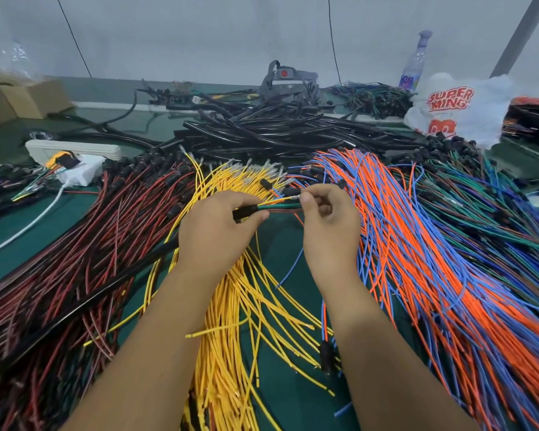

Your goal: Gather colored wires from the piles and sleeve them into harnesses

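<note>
Sleeve: a black sleeve point(246, 210) is gripped by the left hand point(218, 225), with wires point(280, 206) emerging from its end.
Right hand point(327, 219): the wire tips are pinched, above the yellow pile point(231, 321).
Counter point(293, 306): wire piles lie spread around.

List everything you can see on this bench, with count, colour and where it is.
red and black wires: one pile, left
yellow wires: one pile, centre
orange and blue wires: one pile, right of centre
green and blue wires: one pile, far right
black sleeving tubes: one heap, centre back
plastic bag: one, white with red print, back right
spray bottle: one, clear, behind the bag
cardboard box: one, brown, back left
power strip: one, white, left
left hand: grips a black sleeve
right hand: pinches the wire bundle
</note>
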`<state>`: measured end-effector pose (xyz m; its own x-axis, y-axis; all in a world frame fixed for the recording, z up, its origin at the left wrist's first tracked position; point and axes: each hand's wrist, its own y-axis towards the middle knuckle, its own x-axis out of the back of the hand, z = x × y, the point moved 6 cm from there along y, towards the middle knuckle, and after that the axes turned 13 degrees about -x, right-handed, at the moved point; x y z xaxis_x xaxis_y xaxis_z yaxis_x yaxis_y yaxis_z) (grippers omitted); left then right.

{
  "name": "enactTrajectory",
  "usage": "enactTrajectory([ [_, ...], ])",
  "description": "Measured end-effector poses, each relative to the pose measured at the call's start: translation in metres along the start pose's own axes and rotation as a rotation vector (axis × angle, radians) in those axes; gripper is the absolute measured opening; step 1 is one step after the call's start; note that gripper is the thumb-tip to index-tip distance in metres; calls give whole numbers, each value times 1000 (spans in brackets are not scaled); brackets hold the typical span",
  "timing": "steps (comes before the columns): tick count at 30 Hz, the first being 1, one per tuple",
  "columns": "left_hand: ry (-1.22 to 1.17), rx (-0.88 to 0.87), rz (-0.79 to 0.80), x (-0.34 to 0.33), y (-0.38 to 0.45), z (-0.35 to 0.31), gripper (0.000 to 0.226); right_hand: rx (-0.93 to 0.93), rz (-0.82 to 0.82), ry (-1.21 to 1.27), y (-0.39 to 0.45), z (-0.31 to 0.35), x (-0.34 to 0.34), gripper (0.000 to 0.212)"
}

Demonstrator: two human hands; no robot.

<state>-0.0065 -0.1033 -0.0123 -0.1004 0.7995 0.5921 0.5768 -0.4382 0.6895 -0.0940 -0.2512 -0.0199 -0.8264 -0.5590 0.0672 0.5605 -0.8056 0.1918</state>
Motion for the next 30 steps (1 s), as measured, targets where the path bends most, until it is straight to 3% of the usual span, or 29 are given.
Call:
enactTrajectory([
  [6,-31,-47,47,-3,0,-3,15,92,28,-119,-2,5,-4,11],
  [9,-117,-26,118,-10,-1,0,10,186,-92,-185,-7,11,2,8],
  [13,-309,113,59,-10,0,13,28,155,-209,-52,-9,12,15,8],
  [16,-396,192,17,-6,2,18,31,23,-99,130,-6,5,12,8],
  [21,-498,176,86,-7,1,13,28,-219,276,401,1,-6,-15,17],
  [25,-438,118,169,-11,-1,4,26,-250,347,444,1,-10,-23,32],
  [30,-312,36,209,-13,-6,-1,20,-225,425,351,-3,-13,-29,34],
])
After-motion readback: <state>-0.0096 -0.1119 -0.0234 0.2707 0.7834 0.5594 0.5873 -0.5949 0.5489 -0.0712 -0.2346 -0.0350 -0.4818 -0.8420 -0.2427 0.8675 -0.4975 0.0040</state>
